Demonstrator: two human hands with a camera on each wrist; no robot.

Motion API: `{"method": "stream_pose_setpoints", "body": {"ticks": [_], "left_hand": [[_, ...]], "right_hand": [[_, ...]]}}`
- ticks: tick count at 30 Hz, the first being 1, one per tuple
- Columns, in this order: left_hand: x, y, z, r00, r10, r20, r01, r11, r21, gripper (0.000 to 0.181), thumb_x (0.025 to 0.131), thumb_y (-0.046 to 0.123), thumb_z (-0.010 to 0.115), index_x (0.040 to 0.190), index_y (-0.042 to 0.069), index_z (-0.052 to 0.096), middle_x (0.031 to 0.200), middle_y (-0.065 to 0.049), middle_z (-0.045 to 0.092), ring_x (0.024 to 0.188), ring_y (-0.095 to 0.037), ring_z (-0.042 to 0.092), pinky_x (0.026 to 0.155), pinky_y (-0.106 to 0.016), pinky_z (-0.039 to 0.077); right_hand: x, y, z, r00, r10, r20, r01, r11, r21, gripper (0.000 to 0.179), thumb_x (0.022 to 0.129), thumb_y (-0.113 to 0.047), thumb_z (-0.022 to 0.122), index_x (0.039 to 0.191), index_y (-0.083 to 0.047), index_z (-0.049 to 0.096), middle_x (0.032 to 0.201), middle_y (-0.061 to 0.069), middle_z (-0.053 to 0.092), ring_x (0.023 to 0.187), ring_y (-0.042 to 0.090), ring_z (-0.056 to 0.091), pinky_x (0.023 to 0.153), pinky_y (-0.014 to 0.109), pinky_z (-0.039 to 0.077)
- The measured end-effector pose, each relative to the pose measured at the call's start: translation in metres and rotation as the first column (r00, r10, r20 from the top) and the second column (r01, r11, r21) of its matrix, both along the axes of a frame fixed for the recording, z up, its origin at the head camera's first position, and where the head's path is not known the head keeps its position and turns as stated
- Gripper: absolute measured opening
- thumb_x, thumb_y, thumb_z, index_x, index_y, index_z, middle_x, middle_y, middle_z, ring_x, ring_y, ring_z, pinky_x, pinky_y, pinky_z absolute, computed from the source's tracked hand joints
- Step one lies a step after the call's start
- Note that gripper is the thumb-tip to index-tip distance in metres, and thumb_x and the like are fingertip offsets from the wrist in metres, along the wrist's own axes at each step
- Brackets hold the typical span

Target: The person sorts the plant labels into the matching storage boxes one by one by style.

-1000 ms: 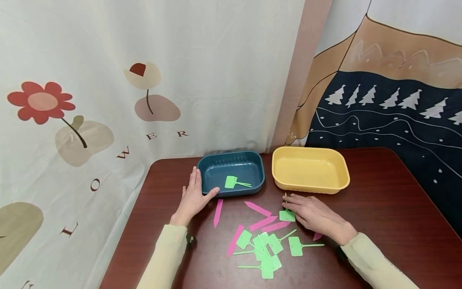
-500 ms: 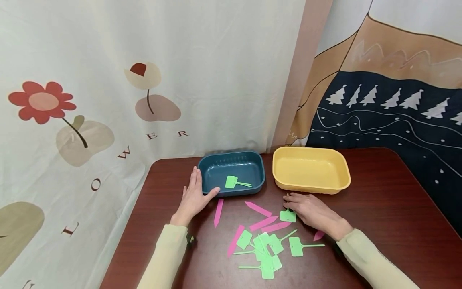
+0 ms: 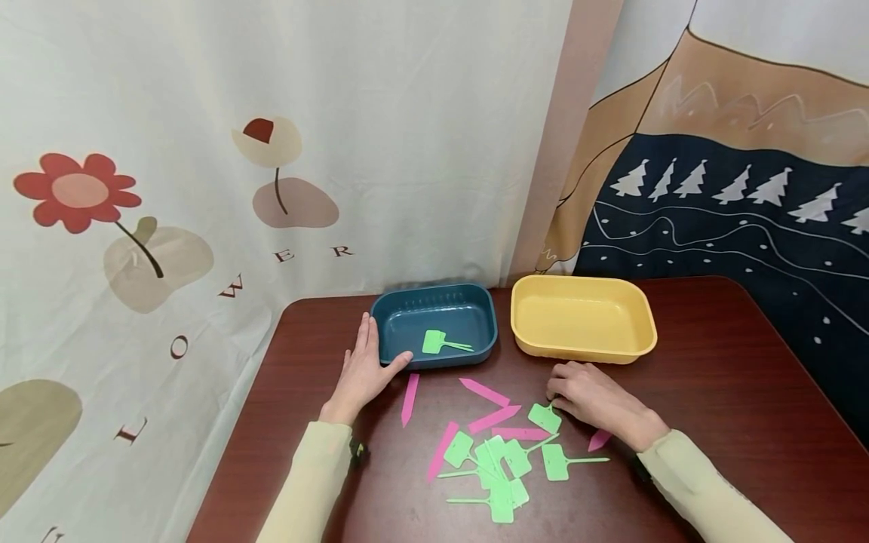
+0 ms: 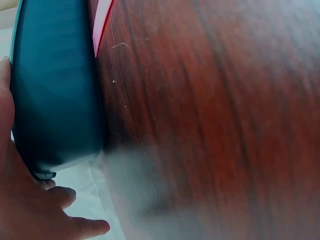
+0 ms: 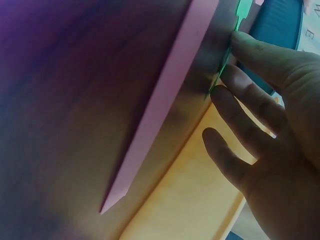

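Observation:
My right hand (image 3: pixel 600 400) pinches the stem of a green T-shaped plant label (image 3: pixel 545 418) just above the table; in the right wrist view the thin green stem (image 5: pixel 222 70) lies between thumb and fingertips. My left hand (image 3: pixel 363 377) rests with straight fingers along the left side of the blue basin (image 3: pixel 403 320), its thumb at the front rim. A couple of overlapping green labels (image 3: pixel 433 342) lie inside that basin. Several more green labels (image 3: pixel 502 501) lie in a loose pile on the table, with pink pointed strip labels (image 3: pixel 519 434) scattered around them.
A yellow basin (image 3: pixel 580 320) stands right of the blue one, just beyond my right hand. One pink strip (image 3: pixel 600 440) lies partly under my right wrist. Patterned curtains (image 3: pixel 421 151) hang behind the brown table (image 3: pixel 713 362).
My right hand's fingers have drawn in and shifted slightly right, turning the green label to a slant. The pink strip beside it has swung nearly level. My left hand stays put.

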State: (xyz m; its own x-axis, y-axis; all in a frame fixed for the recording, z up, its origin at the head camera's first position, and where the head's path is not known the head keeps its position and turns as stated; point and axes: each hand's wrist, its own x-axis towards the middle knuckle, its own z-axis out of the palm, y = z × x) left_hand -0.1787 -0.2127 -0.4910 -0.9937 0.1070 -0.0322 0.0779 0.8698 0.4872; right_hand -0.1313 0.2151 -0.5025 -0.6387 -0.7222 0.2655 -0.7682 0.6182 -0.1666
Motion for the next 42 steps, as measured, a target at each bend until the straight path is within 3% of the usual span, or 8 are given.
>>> {"method": "stream_pose_setpoints", "body": {"ticks": [13, 25, 42], "left_hand": [[-0.001, 0.0, -0.002, 1.0, -0.001, -0.004, 0.001, 1.0, -0.001, 0.118, 0.092, 0.079, 0.053, 0.165, 0.002, 0.001, 0.174, -0.013, -0.007, 0.157, -0.036, 0.014, 0.119, -0.071, 0.015], [0.0, 0.0, -0.002, 1.0, -0.002, -0.006, 0.002, 1.0, 0.004, 0.117, 0.092, 0.077, 0.053, 0.165, 0.001, 0.001, 0.173, -0.014, -0.006, 0.157, -0.038, 0.014, 0.118, -0.071, 0.016], [-0.001, -0.001, -0.004, 1.0, -0.004, -0.013, 0.004, 1.0, -0.015, 0.118, 0.092, 0.078, 0.053, 0.165, 0.001, 0.002, 0.173, -0.014, -0.006, 0.158, -0.036, 0.013, 0.118, -0.071, 0.016]], "right_hand": [[0.001, 0.002, -0.003, 1.0, 0.001, 0.015, -0.001, 1.0, 0.021, 0.021, 0.088, -0.01, 0.081, 0.082, -0.019, 0.064, 0.08, -0.012, 0.048, 0.075, 0.01, 0.048, 0.07, 0.029, 0.048], [0.006, 0.003, -0.001, 1.0, -0.02, -0.019, 0.02, 0.999, 0.026, 0.018, 0.091, -0.01, 0.079, 0.085, -0.019, 0.064, 0.08, -0.012, 0.051, 0.076, 0.01, 0.053, 0.07, 0.03, 0.049], [0.012, 0.005, -0.003, 0.994, -0.105, 0.024, 0.105, 0.994, -0.002, 0.017, 0.091, -0.012, 0.079, 0.088, -0.019, 0.064, 0.085, -0.011, 0.054, 0.08, 0.009, 0.053, 0.073, 0.031, 0.052]]}}
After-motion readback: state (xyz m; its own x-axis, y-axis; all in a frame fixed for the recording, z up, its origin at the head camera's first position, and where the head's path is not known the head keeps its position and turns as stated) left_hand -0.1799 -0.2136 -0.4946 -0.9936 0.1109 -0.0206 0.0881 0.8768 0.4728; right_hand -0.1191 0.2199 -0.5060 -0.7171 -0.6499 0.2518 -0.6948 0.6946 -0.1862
